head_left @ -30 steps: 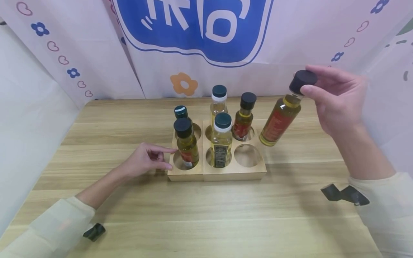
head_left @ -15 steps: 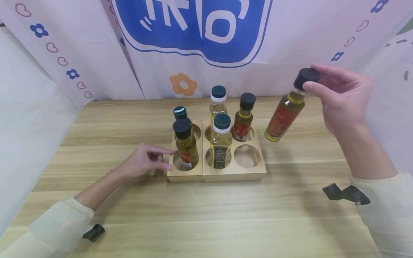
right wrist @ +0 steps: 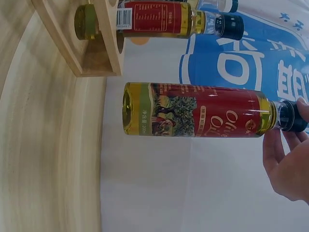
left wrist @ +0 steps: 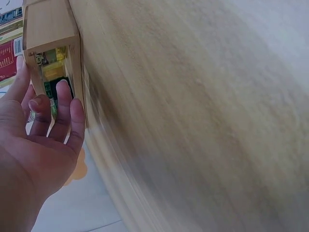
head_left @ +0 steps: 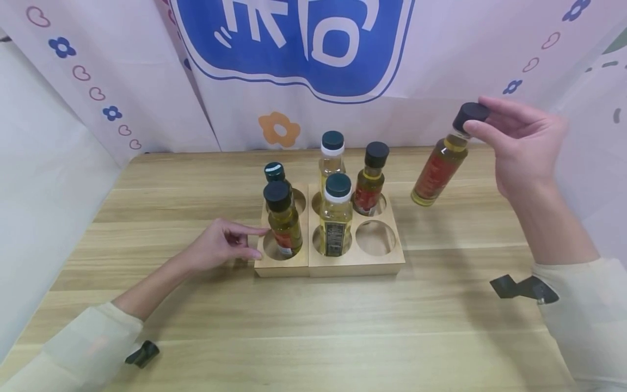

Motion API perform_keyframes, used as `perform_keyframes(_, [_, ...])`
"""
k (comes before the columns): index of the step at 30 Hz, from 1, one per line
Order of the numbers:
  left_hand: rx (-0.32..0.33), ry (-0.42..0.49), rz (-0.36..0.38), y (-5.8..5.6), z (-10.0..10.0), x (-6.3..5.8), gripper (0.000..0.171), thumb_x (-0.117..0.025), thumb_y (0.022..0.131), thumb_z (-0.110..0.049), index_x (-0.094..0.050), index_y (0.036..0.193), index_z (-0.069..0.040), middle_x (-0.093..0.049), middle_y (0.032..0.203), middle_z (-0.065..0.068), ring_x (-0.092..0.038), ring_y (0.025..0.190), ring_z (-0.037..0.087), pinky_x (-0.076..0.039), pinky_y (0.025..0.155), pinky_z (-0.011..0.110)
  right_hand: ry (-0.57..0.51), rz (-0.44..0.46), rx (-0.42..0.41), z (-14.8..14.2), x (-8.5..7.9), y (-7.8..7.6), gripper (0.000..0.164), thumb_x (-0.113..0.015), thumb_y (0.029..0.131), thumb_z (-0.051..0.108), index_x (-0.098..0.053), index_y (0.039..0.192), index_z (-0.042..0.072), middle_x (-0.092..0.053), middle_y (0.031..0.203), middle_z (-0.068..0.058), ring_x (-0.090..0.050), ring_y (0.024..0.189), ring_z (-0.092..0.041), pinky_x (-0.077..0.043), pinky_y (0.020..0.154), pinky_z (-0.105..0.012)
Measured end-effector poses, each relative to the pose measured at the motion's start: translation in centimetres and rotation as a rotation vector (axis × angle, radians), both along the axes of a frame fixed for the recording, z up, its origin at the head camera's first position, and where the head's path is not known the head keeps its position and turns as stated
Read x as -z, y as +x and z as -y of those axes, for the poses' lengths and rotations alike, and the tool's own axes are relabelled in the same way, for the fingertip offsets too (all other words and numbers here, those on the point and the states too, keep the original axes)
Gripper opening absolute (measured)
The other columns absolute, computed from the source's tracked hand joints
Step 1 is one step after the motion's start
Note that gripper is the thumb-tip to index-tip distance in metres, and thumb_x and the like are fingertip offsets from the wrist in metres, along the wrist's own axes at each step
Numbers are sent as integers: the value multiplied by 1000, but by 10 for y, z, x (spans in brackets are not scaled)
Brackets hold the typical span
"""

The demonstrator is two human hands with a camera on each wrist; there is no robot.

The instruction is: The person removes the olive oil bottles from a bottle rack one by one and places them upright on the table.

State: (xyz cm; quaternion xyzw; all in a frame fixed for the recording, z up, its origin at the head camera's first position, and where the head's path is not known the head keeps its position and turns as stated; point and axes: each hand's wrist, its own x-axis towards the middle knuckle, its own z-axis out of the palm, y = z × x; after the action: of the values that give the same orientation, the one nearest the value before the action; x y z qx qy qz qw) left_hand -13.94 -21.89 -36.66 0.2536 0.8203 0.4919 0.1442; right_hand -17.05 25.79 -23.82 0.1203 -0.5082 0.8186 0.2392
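Observation:
My right hand (head_left: 529, 144) pinches the black cap of an olive oil bottle (head_left: 439, 171) between thumb and fingers. The bottle hangs tilted to the right of the wooden bottle rack (head_left: 355, 268), its base clear of the table; its red label reads "Olive Oil" in the right wrist view. My left hand (head_left: 222, 246) is at the rack's left end, index finger and thumb touching the edge by the front-left hole. In the left wrist view its other fingers (left wrist: 63, 104) are loosely bent before the rack's open end. The rack's front-right hole holds no bottle.
Upright in the rack stand a black-capped olive oil bottle (head_left: 286, 228) at front left, a dark green-capped one (head_left: 275, 172) behind it, two pale oil bottles with green caps (head_left: 337, 218) in the middle, and another black-capped bottle (head_left: 369, 188) at back right. A printed cloth (head_left: 426, 120) hangs behind the table.
My right hand has carried the olive oil bottle up and to the right, farther from the rack. The left hand and the rack stay in place.

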Motion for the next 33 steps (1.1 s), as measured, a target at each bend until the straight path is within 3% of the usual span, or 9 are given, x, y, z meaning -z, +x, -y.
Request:
perform_keyframes(10, [-2, -13, 8, 1, 1, 1, 44, -85, 84, -6, -71, 125, 4, -46, 58, -4, -36, 53, 6, -32, 48, 22, 11, 98, 46, -8, 9, -11, 37, -80, 72, -26, -74, 106, -14, -78, 96, -18, -78, 87, -22, -60, 86, -29])
perform_keyframes(33, [10, -20, -21, 0, 1, 0, 42, -85, 85, -5, -72, 124, 4, -44, 57, -5, -35, 52, 6, -31, 48, 23, 29, 241, 62, -9, 26, -28, 39, -85, 70, -21, -77, 106, -6, -80, 96, -11, -78, 88, -18, -60, 84, -25])
